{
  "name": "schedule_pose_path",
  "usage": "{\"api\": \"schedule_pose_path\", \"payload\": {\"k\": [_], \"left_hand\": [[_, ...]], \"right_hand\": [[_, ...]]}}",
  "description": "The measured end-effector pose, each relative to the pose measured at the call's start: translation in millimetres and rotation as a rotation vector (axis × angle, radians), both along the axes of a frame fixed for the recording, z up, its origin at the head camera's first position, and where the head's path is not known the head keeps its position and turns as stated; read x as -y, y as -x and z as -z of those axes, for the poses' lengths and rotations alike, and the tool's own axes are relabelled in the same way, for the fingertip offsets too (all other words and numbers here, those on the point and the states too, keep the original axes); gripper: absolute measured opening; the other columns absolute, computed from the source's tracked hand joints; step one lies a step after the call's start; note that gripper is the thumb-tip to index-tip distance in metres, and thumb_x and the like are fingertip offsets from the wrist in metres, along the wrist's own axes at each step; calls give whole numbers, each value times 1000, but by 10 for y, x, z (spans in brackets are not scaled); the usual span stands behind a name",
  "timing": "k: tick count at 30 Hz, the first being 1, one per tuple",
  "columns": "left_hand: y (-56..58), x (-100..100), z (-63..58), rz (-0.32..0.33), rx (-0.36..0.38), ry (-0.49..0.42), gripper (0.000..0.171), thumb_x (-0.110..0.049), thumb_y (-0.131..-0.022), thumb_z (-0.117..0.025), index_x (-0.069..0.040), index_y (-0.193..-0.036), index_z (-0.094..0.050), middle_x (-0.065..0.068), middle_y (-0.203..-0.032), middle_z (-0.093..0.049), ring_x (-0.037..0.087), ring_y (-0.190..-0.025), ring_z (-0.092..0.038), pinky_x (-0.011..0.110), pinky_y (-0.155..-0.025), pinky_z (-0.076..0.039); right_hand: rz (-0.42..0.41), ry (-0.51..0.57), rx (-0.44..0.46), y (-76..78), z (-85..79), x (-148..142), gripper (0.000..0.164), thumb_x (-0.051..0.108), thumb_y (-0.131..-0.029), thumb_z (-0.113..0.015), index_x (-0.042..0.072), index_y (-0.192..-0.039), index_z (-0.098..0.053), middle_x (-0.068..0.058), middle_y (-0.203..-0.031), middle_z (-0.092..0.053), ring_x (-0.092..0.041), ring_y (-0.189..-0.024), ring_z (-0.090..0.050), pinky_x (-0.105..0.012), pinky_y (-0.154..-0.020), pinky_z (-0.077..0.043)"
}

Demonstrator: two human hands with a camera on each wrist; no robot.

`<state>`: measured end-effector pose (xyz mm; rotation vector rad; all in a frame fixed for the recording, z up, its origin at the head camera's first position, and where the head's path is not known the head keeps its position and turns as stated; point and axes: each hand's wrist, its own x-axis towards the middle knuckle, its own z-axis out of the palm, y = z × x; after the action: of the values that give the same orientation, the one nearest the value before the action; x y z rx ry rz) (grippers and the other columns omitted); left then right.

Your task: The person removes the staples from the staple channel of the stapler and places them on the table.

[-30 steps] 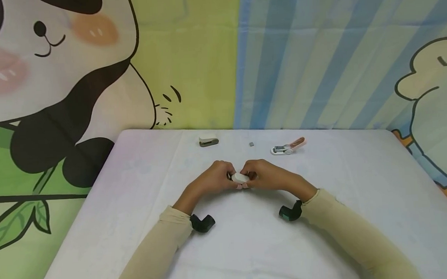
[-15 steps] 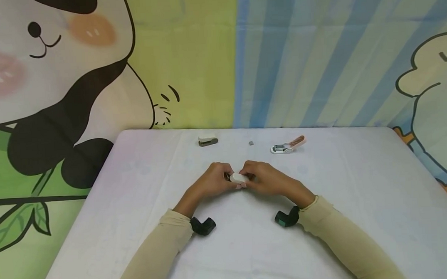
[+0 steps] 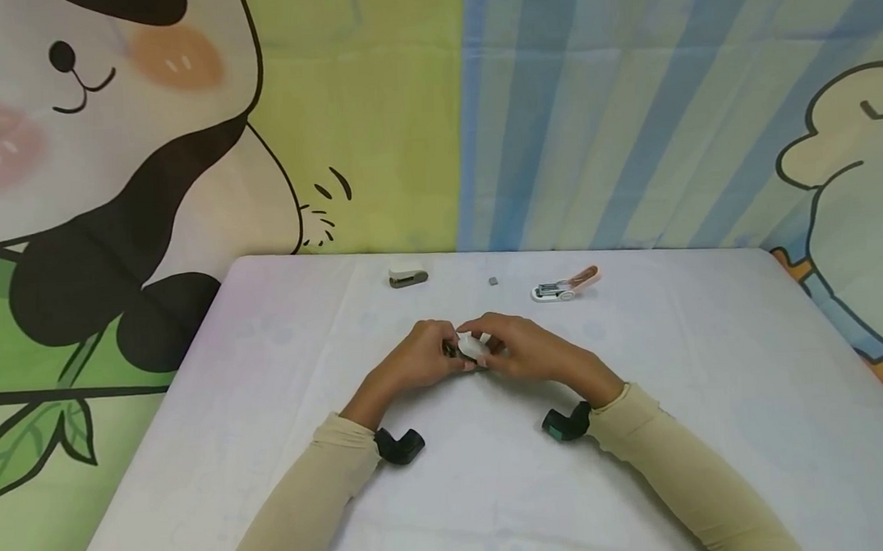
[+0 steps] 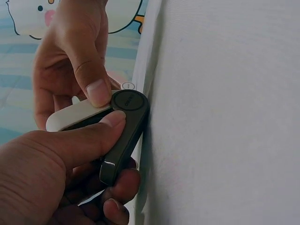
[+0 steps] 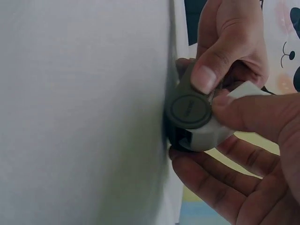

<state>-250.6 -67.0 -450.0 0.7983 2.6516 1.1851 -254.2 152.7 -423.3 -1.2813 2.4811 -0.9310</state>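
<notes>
Both hands hold a stapler [image 3: 474,345] with a white top arm and a dark grey-green base, just over the table. The left hand [image 3: 423,354] grips the dark base [image 4: 125,136], its thumb lying along the side below the round hinge. The right hand [image 3: 522,346] pinches the white arm [image 4: 77,114] close to that hinge. Arm and base stand spread at a wide angle in the left wrist view. From the right wrist view, the hinge disc [image 5: 188,110] faces the camera. The fingers hide the stapler's inside.
On the white table [image 3: 627,465], farther back, lie a small white and grey stapler [image 3: 408,278], a tiny grey block [image 3: 493,281] and a pink and white stapler [image 3: 564,288] with its handle raised. A printed cloth [image 3: 376,130] hangs behind the table edge.
The stapler's white arm has swung up and away from the base. The right fingers have shifted up with it, while the left hand stays nearly in place.
</notes>
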Motion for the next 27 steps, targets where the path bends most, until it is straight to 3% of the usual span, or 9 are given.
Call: {"api": "schedule_pose_path", "payload": {"k": [5,13,21,27], "left_hand": [[10,23,7,-6,38,2,18,-16,-79,-82,-6,-86,-70,-4,-79,-64,12,-69,-53,27,-60,-43],[20,23,25,12,50,-14,16,-15,-79,-82,-7,-87,-71,-5,-76,-65,12,-68,-54,27,-60,-43],[12,19,24,21,47,-10,16,-14,-80,-82,-7,-88,-70,-5,-76,-63,12,-69,-54,27,-61,-44],[17,13,18,21,35,-2,17,-14,-80,-82,-7,-89,-70,-5,-78,-63,11,-70,-55,27,-63,-45]], "right_hand": [[-51,4,-20,0,-46,-16,50,-7,-90,-63,7,-137,-51,-9,-120,-56,-23,-101,-64,-35,-83,-52],[20,-4,22,51,-55,-108,28,-3,-85,-70,7,-109,-59,-1,-106,-61,-15,-97,-57,-38,-85,-47],[86,-194,96,75,-33,-130,36,1,-85,-73,9,-117,-61,-1,-101,-64,-17,-96,-60,-39,-84,-47],[84,-290,7,31,-141,-134,40,21,-86,-77,9,-121,-63,-3,-114,-60,-20,-106,-55,-41,-89,-45]]}}
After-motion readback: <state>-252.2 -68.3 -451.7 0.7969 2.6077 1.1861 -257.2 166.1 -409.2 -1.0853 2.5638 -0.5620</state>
